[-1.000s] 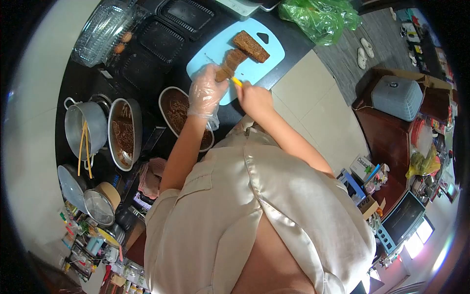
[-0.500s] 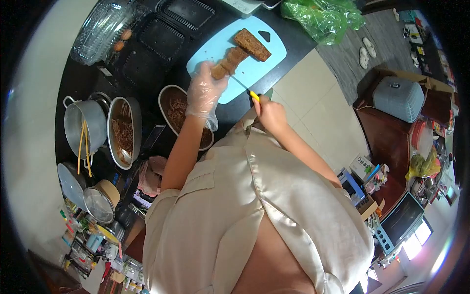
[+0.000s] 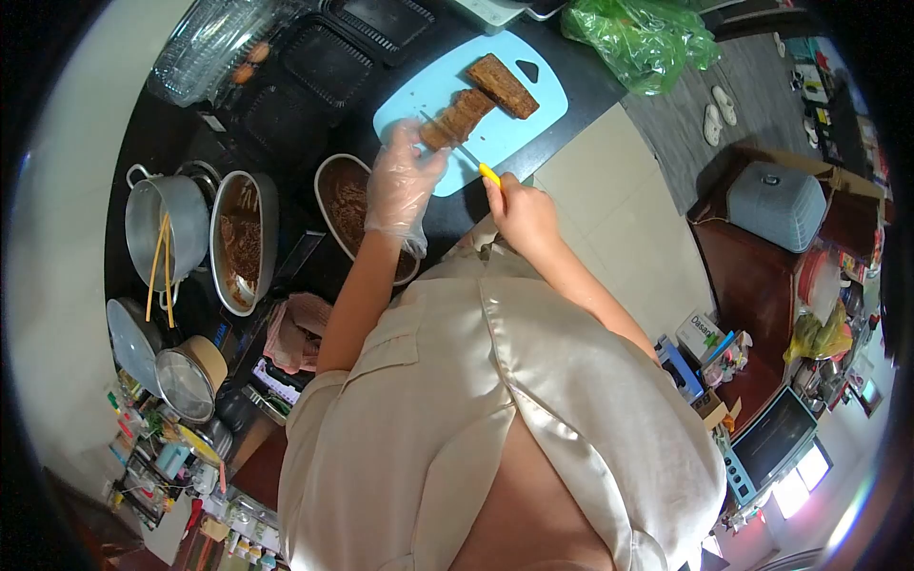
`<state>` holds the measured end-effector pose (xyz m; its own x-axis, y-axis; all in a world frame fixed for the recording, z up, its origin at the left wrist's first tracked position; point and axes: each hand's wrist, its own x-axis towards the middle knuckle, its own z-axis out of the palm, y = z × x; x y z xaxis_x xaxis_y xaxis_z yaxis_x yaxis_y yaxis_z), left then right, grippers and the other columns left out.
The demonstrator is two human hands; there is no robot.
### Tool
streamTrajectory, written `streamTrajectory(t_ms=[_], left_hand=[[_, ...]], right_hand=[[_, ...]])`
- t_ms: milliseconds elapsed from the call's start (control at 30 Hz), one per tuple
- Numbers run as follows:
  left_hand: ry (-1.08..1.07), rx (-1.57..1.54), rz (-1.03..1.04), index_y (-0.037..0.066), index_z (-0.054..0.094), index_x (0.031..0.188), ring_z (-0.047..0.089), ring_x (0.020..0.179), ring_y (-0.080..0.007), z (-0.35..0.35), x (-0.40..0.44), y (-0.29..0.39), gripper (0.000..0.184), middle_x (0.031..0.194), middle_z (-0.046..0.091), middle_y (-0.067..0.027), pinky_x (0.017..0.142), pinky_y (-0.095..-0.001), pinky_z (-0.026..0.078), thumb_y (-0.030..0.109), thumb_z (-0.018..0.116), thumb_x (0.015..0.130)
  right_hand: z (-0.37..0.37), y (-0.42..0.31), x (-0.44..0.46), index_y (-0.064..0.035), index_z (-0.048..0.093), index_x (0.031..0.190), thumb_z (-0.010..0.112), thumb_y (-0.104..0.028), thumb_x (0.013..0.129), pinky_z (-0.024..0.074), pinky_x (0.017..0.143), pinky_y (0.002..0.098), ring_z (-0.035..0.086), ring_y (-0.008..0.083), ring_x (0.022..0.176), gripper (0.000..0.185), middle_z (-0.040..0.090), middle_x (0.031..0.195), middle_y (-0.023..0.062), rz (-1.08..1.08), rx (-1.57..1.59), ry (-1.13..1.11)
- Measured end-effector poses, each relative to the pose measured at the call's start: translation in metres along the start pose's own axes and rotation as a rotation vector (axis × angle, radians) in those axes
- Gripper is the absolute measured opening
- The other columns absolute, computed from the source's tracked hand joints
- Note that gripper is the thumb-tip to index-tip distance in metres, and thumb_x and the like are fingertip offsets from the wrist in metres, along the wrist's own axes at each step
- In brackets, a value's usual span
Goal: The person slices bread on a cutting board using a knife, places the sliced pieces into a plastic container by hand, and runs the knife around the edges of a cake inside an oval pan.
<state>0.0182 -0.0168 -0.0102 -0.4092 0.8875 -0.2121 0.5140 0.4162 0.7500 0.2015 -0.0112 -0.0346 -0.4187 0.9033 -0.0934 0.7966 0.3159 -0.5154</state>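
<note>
Head view: loaf end (image 3: pixel 436 137) in a pinch between gloved left fingers (image 3: pixel 407 135) (right fingers (image 3: pixel 515 195) tight round the knife (image 3: pixel 489 175)).

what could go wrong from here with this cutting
The knife crosses the brown loaf close to the fingers of the gloved left hand, so a slip might nick glove or finger. The narrow end piece could crumble or shift under the blade. The oval dish lies partly beneath the left forearm, which might bump it.
</note>
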Motion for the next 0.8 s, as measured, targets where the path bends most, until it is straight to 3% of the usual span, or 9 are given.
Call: streamTrajectory(t_ms=[100, 333, 733, 800], left_hand=[[-0.059, 0.077, 0.036, 0.004, 0.053, 0.124, 0.063, 0.098, -0.0273, -0.004, 0.003, 0.0, 0.055, 0.113, 0.063, -0.017, 0.082, -0.0397, 0.052, 0.029, 0.073, 0.08], [-0.069, 0.108, 0.108, 0.005, 0.054, 0.122, 0.064, 0.099, -0.0284, -0.001, 0.007, -0.014, 0.051, 0.115, 0.063, -0.0171, 0.082, -0.0404, 0.052, 0.027, 0.073, 0.08], [0.0, 0.111, 0.194, 0.003, 0.054, 0.117, 0.067, 0.094, -0.0299, 0.009, 0.008, -0.023, 0.047, 0.101, 0.067, -0.0175, 0.079, -0.0405, 0.053, 0.021, 0.073, 0.078], [0.023, 0.114, 0.236, 0.003, 0.056, 0.107, 0.063, 0.089, -0.0345, 0.012, 0.01, -0.026, 0.039, 0.097, 0.063, -0.0177, 0.077, -0.0434, 0.05, 0.018, 0.073, 0.075]], right_hand=[[-0.002, 0.001, -0.002, -0.0041, 0.058, 0.078, 0.054, -0.032, 0.095, 0.0467, 0.049, 0.0481, 0.059, 0.0382, 0.051, 0.033, 0.058, 0.056, 0.0179, 0.035, 0.023, -0.003], [0.002, 0.002, -0.007, -0.003, 0.057, 0.076, 0.055, -0.032, 0.094, 0.048, 0.052, 0.0484, 0.056, 0.0401, 0.049, 0.035, 0.058, 0.053, 0.0171, 0.027, 0.005, 0.003], [-0.009, -0.014, 0.005, -0.0023, 0.058, 0.075, 0.054, -0.033, 0.094, 0.0499, 0.048, 0.0474, 0.061, 0.0383, 0.051, 0.036, 0.06, 0.055, 0.0184, 0.029, -0.064, -0.039], [0.001, -0.019, 0.021, -0.0024, 0.059, 0.076, 0.053, -0.034, 0.095, 0.05, 0.049, 0.0474, 0.062, 0.0376, 0.051, 0.037, 0.06, 0.055, 0.0181, 0.023, -0.068, -0.027]])
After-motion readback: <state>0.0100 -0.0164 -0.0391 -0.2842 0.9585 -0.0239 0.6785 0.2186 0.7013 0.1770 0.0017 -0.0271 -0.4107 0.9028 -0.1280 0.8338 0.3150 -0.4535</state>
